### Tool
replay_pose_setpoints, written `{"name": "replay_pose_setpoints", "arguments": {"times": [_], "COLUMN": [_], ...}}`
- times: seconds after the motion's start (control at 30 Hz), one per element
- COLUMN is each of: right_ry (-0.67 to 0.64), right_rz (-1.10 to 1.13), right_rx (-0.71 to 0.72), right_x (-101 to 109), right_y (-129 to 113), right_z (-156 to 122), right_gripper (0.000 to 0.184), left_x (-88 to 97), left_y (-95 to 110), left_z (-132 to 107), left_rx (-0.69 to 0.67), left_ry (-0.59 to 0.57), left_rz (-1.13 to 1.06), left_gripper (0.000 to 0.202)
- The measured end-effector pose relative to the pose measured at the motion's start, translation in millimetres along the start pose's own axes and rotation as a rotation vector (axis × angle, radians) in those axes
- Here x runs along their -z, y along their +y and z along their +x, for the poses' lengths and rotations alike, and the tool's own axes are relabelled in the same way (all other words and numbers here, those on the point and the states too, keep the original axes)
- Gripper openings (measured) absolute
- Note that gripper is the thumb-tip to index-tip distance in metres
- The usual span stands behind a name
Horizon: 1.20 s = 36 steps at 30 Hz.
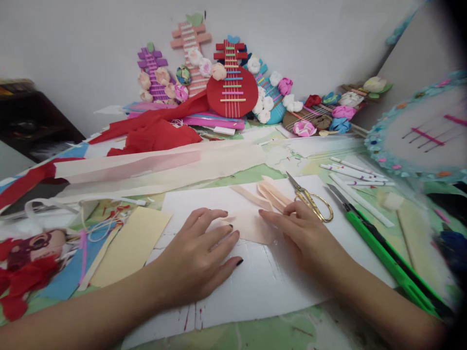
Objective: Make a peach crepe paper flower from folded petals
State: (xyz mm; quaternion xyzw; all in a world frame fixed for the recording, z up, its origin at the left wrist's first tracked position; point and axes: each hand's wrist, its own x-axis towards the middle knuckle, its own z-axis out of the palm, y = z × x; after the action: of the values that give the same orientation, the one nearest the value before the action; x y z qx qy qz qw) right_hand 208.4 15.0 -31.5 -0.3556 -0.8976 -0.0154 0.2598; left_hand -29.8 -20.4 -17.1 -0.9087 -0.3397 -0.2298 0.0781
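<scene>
A small piece of pale peach crepe paper [253, 228] lies on a white board [233, 296] between my hands. My left hand [207, 253] rests at its left side, fingers stretched and apart, fingertips at the paper's edge. At the paper's right edge is my right hand [310, 238], its index finger stretched out to touch it and the other fingers bent behind; its thumb is partly hidden. Just beyond are folded peach paper strips [273, 193]. Gold-handled scissors [308, 194] lie close to my right hand's fingers.
A green utility knife [386, 257] lies right of the board, below white paper sticks [353, 172]. Left are cream card [133, 245] and red fabric-like scraps [34, 277]. Long cream crepe paper [164, 170] crosses behind; a red lute-shaped craft [233, 92] leans among others at the wall.
</scene>
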Motion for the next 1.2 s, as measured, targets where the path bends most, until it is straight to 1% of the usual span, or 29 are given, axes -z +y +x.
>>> {"name": "replay_pose_setpoints", "arguments": {"times": [0.13, 0.3, 0.4, 0.5, 0.63, 0.7, 0.77, 0.8, 0.83, 0.9, 1.0, 1.13, 1.2], "right_ry": [-0.035, -0.037, -0.040, -0.064, -0.230, -0.258, -0.200, -0.129, -0.042, 0.050, 0.081, 0.068, 0.051], "right_rz": [0.043, 0.047, 0.079, 0.130, 0.238, 0.319, 0.369, 0.370, 0.345, 0.256, 0.225, 0.260, 0.279], "right_rx": [0.015, 0.087, 0.089, 0.087, 0.119, 0.144, 0.144, 0.131, 0.086, -0.016, -0.010, 0.032, 0.036], "right_x": [-3.4, -2.2, -0.8, 4.7, 14.5, 15.1, 11.2, 8.1, 4.6, -1.6, -6.2, -5.7, -5.0], "right_y": [2.4, 1.2, -2.2, -14.2, -33.5, -35.2, -28.5, -22.7, -16.1, -3.6, 5.6, 1.0, -2.5], "right_z": [-1.0, 1.8, 1.6, 0.0, -0.5, -0.2, -0.2, -0.2, -0.2, 0.2, 2.0, 4.4, 5.2], "right_gripper": [0.052, 0.043, 0.041, 0.038, 0.042, 0.044, 0.044, 0.045, 0.045, 0.045, 0.040, 0.030, 0.027], "left_x": [-0.2, 0.0, -0.1, -0.8, -2.5, -3.0, -2.8, -2.3, -1.8, -0.4, 0.8, -1.7, -4.8], "left_y": [-4.8, -10.0, -12.0, -14.2, -19.8, -22.4, -23.8, -24.0, -23.9, -23.3, -22.6, -23.7, -24.6], "left_z": [1.6, 2.5, 2.8, 2.6, 1.3, 1.1, 1.5, 1.9, 2.3, 3.0, 2.7, 0.9, 0.9], "left_rx": [0.012, 0.061, 0.096, 0.155, 0.182, 0.173, 0.166, 0.162, 0.159, 0.155, 0.155, 0.139, 0.173], "left_ry": [-0.020, -0.024, -0.040, -0.104, -0.222, -0.271, -0.307, -0.322, -0.335, -0.353, -0.354, -0.325, -0.283], "left_rz": [-0.012, 0.014, 0.051, 0.088, 0.027, -0.029, -0.069, -0.083, -0.092, -0.102, -0.114, -0.139, -0.145], "left_gripper": [0.021, 0.016, 0.018, 0.028, 0.050, 0.061, 0.070, 0.073, 0.073, 0.070, 0.066, 0.066, 0.063]}}
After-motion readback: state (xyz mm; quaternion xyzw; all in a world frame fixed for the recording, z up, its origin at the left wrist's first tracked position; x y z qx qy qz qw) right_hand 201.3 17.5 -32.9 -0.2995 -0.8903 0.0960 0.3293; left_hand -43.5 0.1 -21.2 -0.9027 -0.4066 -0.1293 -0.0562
